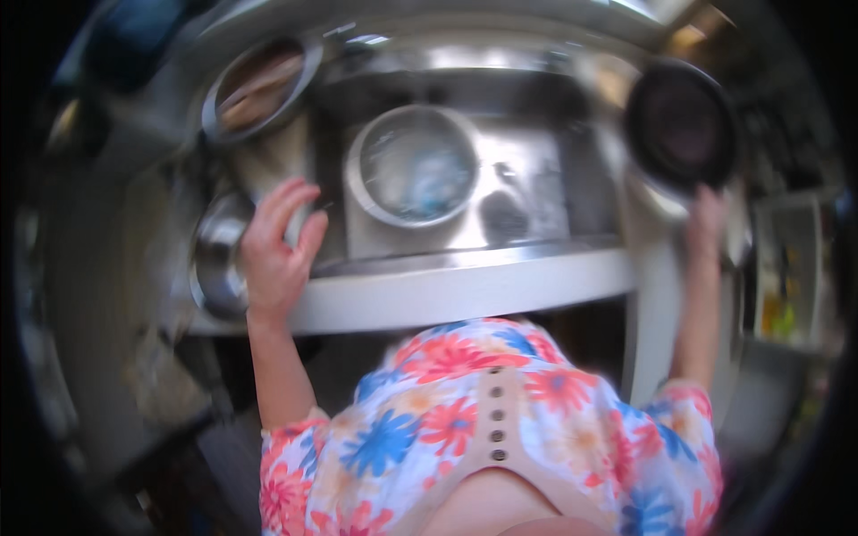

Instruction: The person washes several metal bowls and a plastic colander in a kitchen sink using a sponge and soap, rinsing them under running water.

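My right hand (706,217), smeared by motion, is at the near edge of a dark round pan (684,125) on the right. Its fingers appear closed on that edge; whether a handle is there I cannot make out. On the left, my left hand (281,246) hovers by the sink's left side with thumb and fingers apart, holding nothing. Beside it is a shiny steel bowl (217,259), partly covered by the hand. Between my hands, a round pale-rimmed basin (414,167) with liquid and something bluish in it sits in the steel sink (545,183).
An oval pale-rimmed dish (261,87) with brownish contents stands at the far left. The white counter edge (465,293) runs along the sink's front, close to my body. An open white shelf (791,268) with small yellow-green items is at the far right.
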Tool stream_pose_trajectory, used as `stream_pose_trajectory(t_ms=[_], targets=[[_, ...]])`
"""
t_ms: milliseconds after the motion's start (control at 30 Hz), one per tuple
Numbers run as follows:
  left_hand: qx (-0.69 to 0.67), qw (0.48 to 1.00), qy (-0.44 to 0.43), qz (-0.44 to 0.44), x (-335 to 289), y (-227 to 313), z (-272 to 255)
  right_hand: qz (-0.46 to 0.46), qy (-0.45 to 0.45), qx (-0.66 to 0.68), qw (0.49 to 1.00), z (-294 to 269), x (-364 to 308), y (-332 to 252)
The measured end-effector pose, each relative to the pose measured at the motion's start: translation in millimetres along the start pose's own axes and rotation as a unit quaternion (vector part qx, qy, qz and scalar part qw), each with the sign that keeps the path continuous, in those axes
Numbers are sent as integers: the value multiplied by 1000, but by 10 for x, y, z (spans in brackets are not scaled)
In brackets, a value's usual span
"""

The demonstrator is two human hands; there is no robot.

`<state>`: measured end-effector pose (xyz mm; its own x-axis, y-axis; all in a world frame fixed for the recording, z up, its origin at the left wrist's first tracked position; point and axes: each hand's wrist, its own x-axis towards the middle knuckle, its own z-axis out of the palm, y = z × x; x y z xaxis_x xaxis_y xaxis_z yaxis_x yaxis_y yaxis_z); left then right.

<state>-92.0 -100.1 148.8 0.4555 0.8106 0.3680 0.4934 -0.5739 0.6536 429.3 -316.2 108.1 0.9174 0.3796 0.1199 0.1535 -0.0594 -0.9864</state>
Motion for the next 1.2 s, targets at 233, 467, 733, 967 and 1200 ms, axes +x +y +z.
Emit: stream_pose_trajectory(t_ms=[233, 467, 733, 967, 1200], targets=[[178, 912, 205, -306, -657, -1094, -904, 258, 10, -34, 965, -704, 596, 262], [308, 840, 150, -422, -932, -1496, -1077, 228, -55, -291, 928, -647, 684, 381], [260, 859, 127, -422, -801, -1471, -1206, 164, -98, -666, 721, -394, 659, -157], [-108, 871, 138, -460, -787, -1527, -1365, -6, -164, -407, 898, -4, 474, -656], [-234, 868, 212, -383, -683, -1251, -1576, -54, -507, -261, 819, 1898, -735, -339]])
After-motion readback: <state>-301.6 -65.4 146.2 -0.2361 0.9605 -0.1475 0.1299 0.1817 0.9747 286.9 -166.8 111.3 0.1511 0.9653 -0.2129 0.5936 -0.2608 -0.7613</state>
